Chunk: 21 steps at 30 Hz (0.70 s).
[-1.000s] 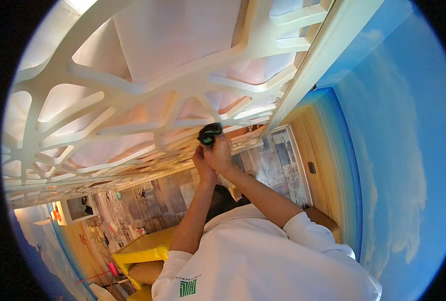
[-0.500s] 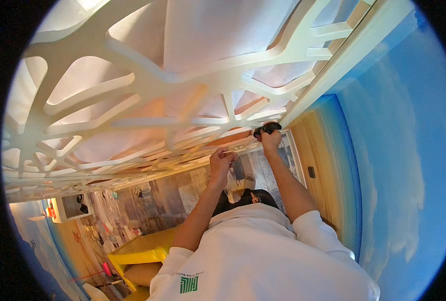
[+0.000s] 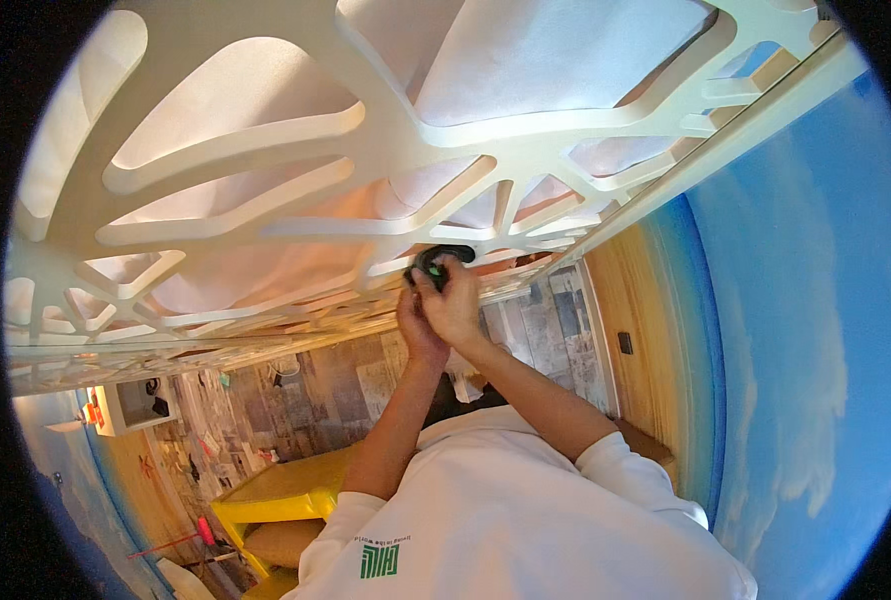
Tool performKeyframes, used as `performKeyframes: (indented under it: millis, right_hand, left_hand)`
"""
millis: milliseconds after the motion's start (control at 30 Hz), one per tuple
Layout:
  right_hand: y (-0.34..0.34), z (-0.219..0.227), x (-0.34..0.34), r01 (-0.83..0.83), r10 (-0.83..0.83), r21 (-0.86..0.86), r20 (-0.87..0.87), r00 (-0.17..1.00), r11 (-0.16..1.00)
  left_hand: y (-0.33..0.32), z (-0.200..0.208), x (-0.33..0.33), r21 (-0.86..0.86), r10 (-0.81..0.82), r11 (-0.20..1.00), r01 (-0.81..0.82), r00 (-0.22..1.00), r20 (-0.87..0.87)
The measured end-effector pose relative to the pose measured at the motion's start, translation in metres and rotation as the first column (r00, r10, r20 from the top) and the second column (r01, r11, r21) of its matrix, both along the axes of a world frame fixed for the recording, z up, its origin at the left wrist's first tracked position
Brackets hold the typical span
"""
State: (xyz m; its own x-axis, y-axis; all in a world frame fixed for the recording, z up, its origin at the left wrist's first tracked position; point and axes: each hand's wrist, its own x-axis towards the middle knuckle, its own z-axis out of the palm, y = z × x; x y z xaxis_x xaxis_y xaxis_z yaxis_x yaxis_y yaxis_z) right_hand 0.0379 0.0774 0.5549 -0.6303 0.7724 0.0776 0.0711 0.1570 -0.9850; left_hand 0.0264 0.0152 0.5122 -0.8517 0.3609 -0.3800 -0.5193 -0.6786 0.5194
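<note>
My right hand [image 3: 455, 305] is closed around a small black rounded handheld tool [image 3: 435, 265] with a green spot; its exact kind I cannot make out. The tool is raised against the lower part of a white lattice panel [image 3: 385, 140] with rounded cut-outs. Close beside it, partly behind the right hand, is my left hand [image 3: 417, 325], its fingers bent up near the tool's lower left side. What the left fingers hold, if anything, is hidden. Pale whitish-pink sheet [image 3: 555, 65] shows behind the cut-outs.
Along the right runs a wall [image 3: 785, 300] painted like sky and sand, with a small dark plate [image 3: 624, 343]. A yellow stool [image 3: 280, 505] stands at my lower left. Farther left are a white box [image 3: 130, 412] and small items scattered on the wood-patterned floor [image 3: 305, 400].
My right hand has moved left along the panel with the black tool, coming together with my left hand. The left hand has shifted slightly left. The view has moved a little too.
</note>
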Motion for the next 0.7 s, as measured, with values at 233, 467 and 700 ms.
performKeyframes:
  millis: [233, 467, 700]
  right_hand:
    - [-0.013, -0.016, -0.016, -0.171, 0.182, 0.165, -0.056, 0.982, 0.971]
    - [0.042, -0.061, 0.028, 0.102, -0.102, -0.031, -0.015, 0.995, 0.994]
    - [0.041, -0.104, 0.026, 0.208, -0.22, 0.093, 0.153, 0.963, 0.974]
  left_hand:
    - [-0.056, 0.002, -0.035, -0.532, 0.162, 0.819, -0.214, 0.976, -0.144]
    - [-0.038, -0.005, -0.002, -0.555, -0.179, 0.808, 0.196, 0.98, 0.085]
    - [-0.026, -0.009, 0.006, -0.597, -0.417, 0.709, 0.376, 0.906, 0.075]
